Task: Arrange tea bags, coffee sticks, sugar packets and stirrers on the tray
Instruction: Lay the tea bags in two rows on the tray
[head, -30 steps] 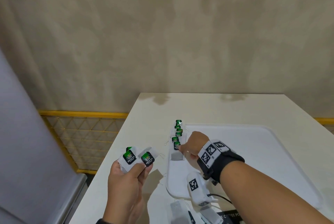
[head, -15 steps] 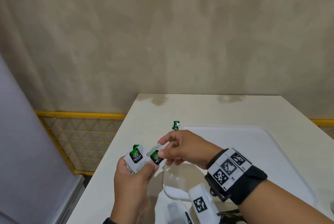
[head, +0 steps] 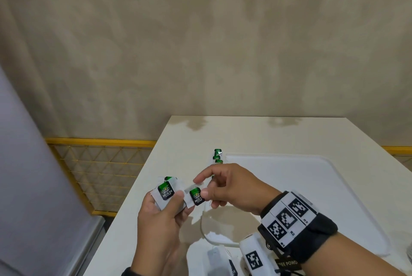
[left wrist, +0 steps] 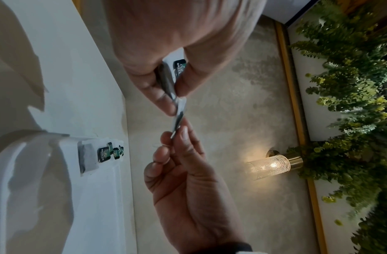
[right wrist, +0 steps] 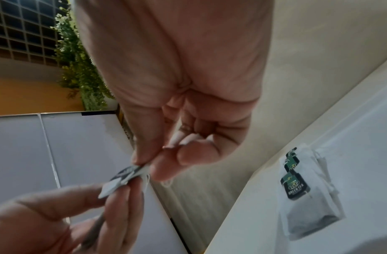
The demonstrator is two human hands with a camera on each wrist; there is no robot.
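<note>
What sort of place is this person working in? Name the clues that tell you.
Probably a hotel or café refreshment corner: a white counter against a textured plaster wall, a serving tray lined with green tea bags, plus a glass wall lamp and greenery.

"GREEN TEA" on tea bag tags point(head: 166, 193); "POWD" on packet point(head: 287, 263).

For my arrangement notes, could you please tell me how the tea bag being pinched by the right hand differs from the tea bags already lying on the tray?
The pinched tea bag is in the air between the right hand and left hand; the tray tea bags lie flat along the tray edge. The pinched one is single; those overlap in a row. Both carry green-and-black tags.
</note>
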